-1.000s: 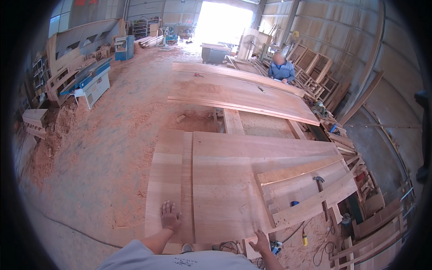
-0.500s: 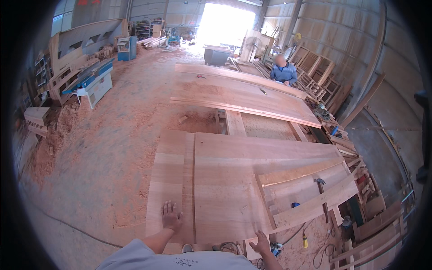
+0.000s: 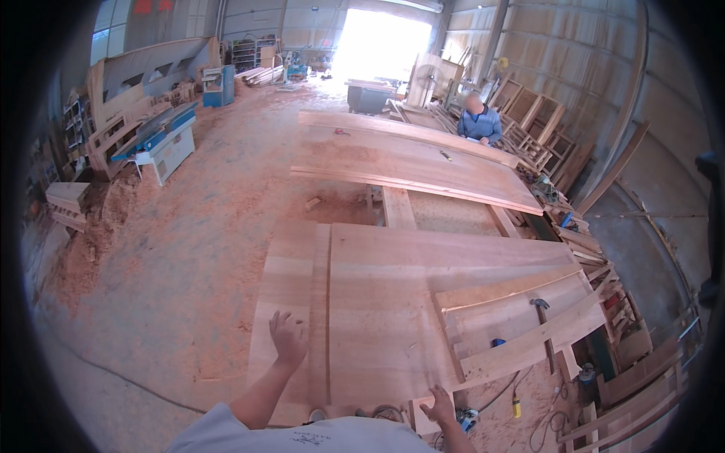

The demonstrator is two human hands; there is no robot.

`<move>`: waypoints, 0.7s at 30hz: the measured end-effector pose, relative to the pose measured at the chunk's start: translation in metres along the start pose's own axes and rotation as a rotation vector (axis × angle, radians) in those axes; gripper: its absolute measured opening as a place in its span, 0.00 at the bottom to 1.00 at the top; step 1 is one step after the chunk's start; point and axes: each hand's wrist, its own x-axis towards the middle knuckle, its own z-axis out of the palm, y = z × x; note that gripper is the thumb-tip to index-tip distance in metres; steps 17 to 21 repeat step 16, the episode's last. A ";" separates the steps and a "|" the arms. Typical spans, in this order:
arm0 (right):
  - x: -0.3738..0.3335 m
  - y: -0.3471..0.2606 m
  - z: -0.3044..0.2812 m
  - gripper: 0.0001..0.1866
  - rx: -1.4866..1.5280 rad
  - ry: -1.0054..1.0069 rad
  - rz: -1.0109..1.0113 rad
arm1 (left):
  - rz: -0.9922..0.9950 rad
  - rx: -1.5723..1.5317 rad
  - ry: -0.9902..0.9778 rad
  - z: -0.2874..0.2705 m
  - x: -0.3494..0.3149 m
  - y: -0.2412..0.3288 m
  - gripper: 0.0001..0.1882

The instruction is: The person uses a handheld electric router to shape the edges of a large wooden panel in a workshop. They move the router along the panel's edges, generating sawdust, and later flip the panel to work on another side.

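My left hand (image 3: 288,338) is over the narrow wooden board (image 3: 281,283) along the left side, its fingers apart and slightly bent, holding nothing. Beside that board lies a wide wooden panel (image 3: 377,302), with a dark gap line between the two. At the panel's near right corner is my right hand (image 3: 439,409), thumb and fingers spread; whether it touches the edge I cannot tell. A wooden frame (image 3: 502,291) rests on the panel's right part. A claw hammer (image 3: 542,321) lies across the frame's near rail, and a small blue tape measure (image 3: 498,343) is inside it.
Beyond a gap stands another bench with a long panel (image 3: 408,158). A person in blue (image 3: 479,124) is behind it. A yellow-handled tool (image 3: 516,408) and cables lie low at the right. Stacked timber (image 3: 642,377) lines the right side; a blue-topped machine (image 3: 162,143) stands left.
My left hand has lifted and moved forward over the narrow board, its fingers more bent than before. The right hand stays at the panel's corner. The view has shifted slightly.
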 end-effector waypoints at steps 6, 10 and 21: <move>0.001 0.001 0.002 0.42 -0.005 -0.001 -0.045 | -0.045 -0.692 -0.158 -0.094 0.097 0.123 0.14; -0.005 0.004 -0.003 0.42 -0.005 -0.019 -0.010 | 0.073 -1.194 -0.428 -0.168 0.119 0.190 0.13; -0.002 0.005 0.011 0.43 -0.033 -0.054 -0.009 | 0.587 -1.818 -0.876 -0.271 0.124 0.249 0.18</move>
